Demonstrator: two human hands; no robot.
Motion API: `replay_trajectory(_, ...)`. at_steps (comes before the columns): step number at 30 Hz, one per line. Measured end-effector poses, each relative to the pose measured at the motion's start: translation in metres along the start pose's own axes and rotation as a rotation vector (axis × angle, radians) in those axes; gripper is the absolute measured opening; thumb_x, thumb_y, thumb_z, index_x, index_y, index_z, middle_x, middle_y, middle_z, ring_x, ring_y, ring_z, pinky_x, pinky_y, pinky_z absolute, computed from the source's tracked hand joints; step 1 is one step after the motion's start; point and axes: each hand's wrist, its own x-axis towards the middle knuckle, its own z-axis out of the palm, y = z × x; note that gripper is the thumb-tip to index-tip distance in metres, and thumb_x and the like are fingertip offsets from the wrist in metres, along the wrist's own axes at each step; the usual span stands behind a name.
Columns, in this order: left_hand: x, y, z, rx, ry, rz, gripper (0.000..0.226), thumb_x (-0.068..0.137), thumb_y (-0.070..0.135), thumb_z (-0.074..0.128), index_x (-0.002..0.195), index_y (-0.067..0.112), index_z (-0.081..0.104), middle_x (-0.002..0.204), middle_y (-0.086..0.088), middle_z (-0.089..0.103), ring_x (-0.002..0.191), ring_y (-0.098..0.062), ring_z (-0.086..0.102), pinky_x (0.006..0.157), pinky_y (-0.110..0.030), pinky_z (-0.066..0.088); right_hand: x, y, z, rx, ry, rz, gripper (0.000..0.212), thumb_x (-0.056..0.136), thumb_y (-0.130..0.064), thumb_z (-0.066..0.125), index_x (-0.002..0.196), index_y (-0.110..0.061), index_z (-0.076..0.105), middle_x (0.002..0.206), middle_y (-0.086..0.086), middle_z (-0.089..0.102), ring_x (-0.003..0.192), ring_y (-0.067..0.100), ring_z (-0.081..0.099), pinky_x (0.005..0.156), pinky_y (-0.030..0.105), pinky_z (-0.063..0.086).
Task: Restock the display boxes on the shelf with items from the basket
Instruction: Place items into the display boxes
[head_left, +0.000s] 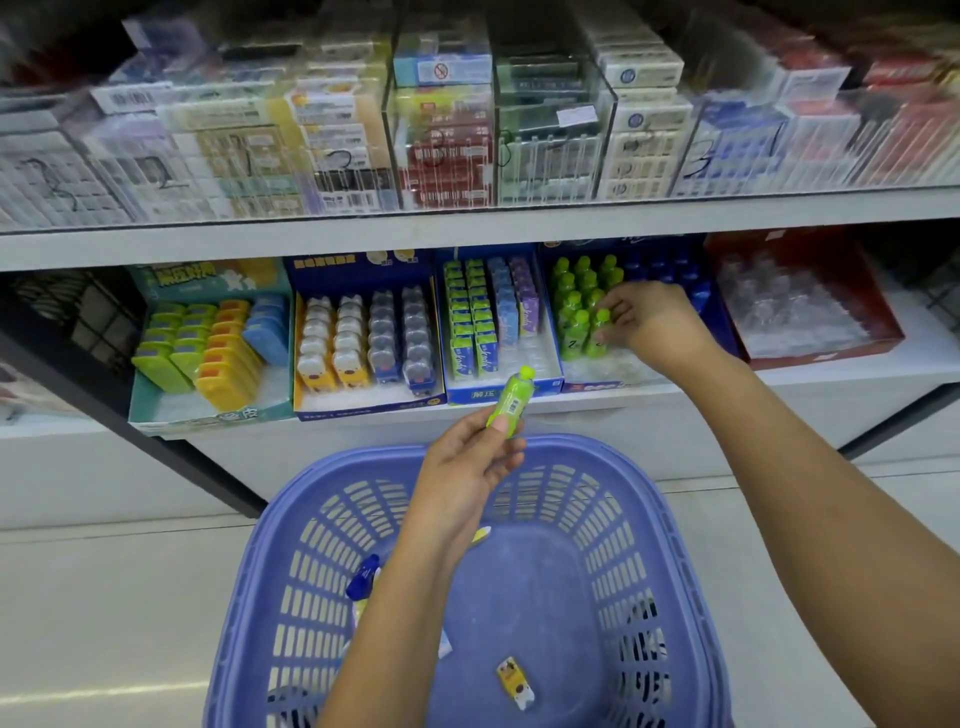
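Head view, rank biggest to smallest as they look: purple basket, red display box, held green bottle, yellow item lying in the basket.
1. purple basket
2. red display box
3. green bottle and yellow item: they look about alike, and fingers hide part of the bottle, so I won't rank them.

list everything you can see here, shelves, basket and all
basket: one, purple-blue, nearest the camera
display boxes: five, teal, blue, red, lower shelf
green bottles: about ten, green, fourth box from left
green bottle: one, green, in left hand above basket
yellow pack: one, yellow, basket floor
blue item: one, blue, basket, partly hidden
stacked packs: many, mixed colours, clear cases on upper shelf
left hand: one, grips the green bottle
right hand: one, at the boxed green bottles, grip unclear
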Motion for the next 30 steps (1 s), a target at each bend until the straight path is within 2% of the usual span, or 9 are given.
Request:
replay_trajectory(6, -0.004, 0.006, 0.008, -0.066, -0.064, -0.004, 0.015, 0.094, 0.014, 0.053, 0.099, 0.007, 0.065, 0.095, -0.007, 0.073, 0.08, -0.01, 0.068, 0.069, -0.018, 0.054, -0.008, -0.007, -0.007, -0.105, 0.024, -0.01, 0.037, 0.074, -0.013, 0.078, 0.109, -0.007, 0.067, 0.104, 0.014, 0.066, 0.093, 0.026, 0.062, 0.085, 0.031, 0.048)
replay_trajectory(9, -0.005, 0.009, 0.008, -0.131, -0.074, -0.019, 0.025, 0.096, 0.021, 0.048, 0.104, 0.004, 0.064, 0.09, -0.008, 0.074, 0.076, -0.01, 0.069, 0.065, -0.019, 0.055, -0.026, -0.025, -0.006, 0.06, 0.122, -0.038, 0.028, 0.078, -0.019, 0.075, 0.104, -0.009, 0.069, 0.092, 0.007, 0.067, 0.076, 0.017, 0.062, 0.076, 0.029, 0.051)
replay_trajectory(11, -0.004, 0.01, 0.006, -0.147, -0.07, -0.018, 0.029, 0.098, 0.023, 0.045, 0.108, 0.002, 0.062, 0.085, -0.006, 0.073, 0.071, -0.008, 0.068, 0.063, -0.019, 0.054, -0.04, -0.043, -0.006, 0.301, 0.032, -0.046, 0.018, 0.081, -0.024, 0.073, 0.095, -0.013, 0.071, 0.078, 0.002, 0.067, 0.059, 0.006, 0.062, 0.064, 0.021, 0.055)
replay_trajectory(14, -0.003, 0.009, 0.007, -0.162, -0.078, -0.008, 0.032, 0.099, 0.025, 0.042, 0.11, 0.001, 0.061, 0.08, -0.004, 0.071, 0.067, -0.008, 0.065, 0.062, -0.019, 0.054, -0.058, -0.064, -0.007, 0.543, -0.238, -0.052, 0.018, 0.081, -0.026, 0.071, 0.096, -0.017, 0.071, 0.081, 0.004, 0.068, 0.066, 0.01, 0.068, 0.067, 0.022, 0.057)
replay_trajectory(16, -0.001, 0.01, 0.009, -0.149, -0.094, 0.008, 0.031, 0.099, 0.025, 0.042, 0.108, 0.002, 0.061, 0.079, -0.005, 0.07, 0.067, -0.008, 0.064, 0.063, -0.019, 0.054, -0.065, -0.072, -0.004, 0.559, -0.354, -0.074, 0.024, 0.08, -0.021, 0.072, 0.102, -0.013, 0.069, 0.087, 0.009, 0.068, 0.072, 0.017, 0.068, 0.072, 0.026, 0.058)
replay_trajectory(19, 0.002, 0.012, 0.013, -0.07, -0.114, 0.065, 0.027, 0.099, 0.026, 0.043, 0.103, 0.007, 0.063, 0.084, -0.004, 0.071, 0.073, -0.01, 0.065, 0.068, -0.021, 0.055, -0.065, -0.075, -0.003, 0.515, -0.311, -0.101, 0.021, 0.077, -0.011, 0.075, 0.097, -0.011, 0.069, 0.088, 0.015, 0.067, 0.07, 0.02, 0.065, 0.068, 0.024, 0.056)
replay_trajectory(22, 0.006, 0.012, 0.014, 0.45, -0.035, 0.24, 0.025, 0.098, 0.03, 0.046, 0.117, 0.021, 0.06, 0.115, 0.003, 0.066, 0.109, -0.011, 0.06, 0.093, -0.023, 0.047, -0.053, -0.057, -0.018, 0.474, -0.121, -0.087, 0.02, 0.074, -0.011, 0.078, 0.091, -0.016, 0.069, 0.082, 0.007, 0.067, 0.068, 0.016, 0.062, 0.064, 0.017, 0.052)
replay_trajectory(25, 0.012, 0.009, 0.005, 1.196, 0.029, 0.482, 0.046, 0.098, 0.029, 0.047, 0.142, 0.017, 0.04, 0.146, 0.003, 0.04, 0.138, -0.012, 0.03, 0.11, -0.019, 0.021, -0.037, -0.025, -0.04, 0.195, 0.168, -0.079, 0.025, 0.072, -0.02, 0.079, 0.096, -0.017, 0.07, 0.08, -0.002, 0.067, 0.066, 0.007, 0.059, 0.059, 0.012, 0.046)
replay_trajectory(30, 0.016, 0.001, 0.001, 1.444, 0.001, 0.515, 0.061, 0.097, 0.025, 0.049, 0.15, 0.014, 0.021, 0.157, 0.002, 0.019, 0.146, -0.014, 0.009, 0.119, -0.024, 0.008, -0.016, 0.003, -0.035, -0.123, 0.199, -0.14, 0.028, 0.076, -0.017, 0.076, 0.102, -0.01, 0.07, 0.096, 0.008, 0.071, 0.072, 0.012, 0.053, 0.07, 0.02, 0.039)
